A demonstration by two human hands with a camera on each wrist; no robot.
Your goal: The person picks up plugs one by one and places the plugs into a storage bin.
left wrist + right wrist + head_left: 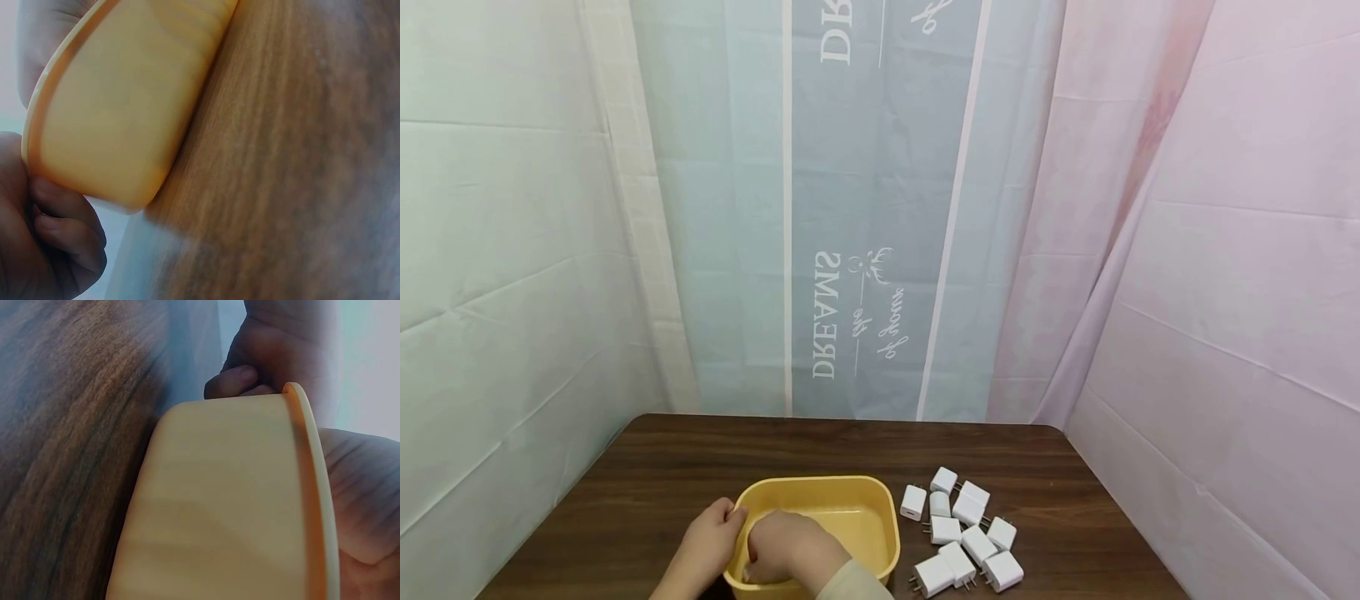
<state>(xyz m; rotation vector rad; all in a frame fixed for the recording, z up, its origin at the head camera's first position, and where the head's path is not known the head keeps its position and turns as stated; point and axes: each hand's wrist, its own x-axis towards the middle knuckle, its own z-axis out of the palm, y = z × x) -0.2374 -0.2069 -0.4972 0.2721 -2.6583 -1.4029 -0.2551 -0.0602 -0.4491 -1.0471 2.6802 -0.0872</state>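
A yellow plastic bin (883,533) stands on the table at the front. My left hand (711,537) grips its left rim, thumb over the edge; in the left wrist view the curled fingers (69,228) press against the outside wall. Inside the bin, toward its left front corner, is my right hand (790,546), its fingers curled down. A small white piece (747,572) shows at its fingertips, apparently a plug charger mostly hidden by the hand. In the right wrist view the bin's wall (219,500) covers the fingers of that hand.
Several white plug chargers (946,531) with metal prongs lie in a loose cluster on the dark wood table (1075,517), just right of the bin. Fabric curtains (880,208) hang behind the table and along both sides.
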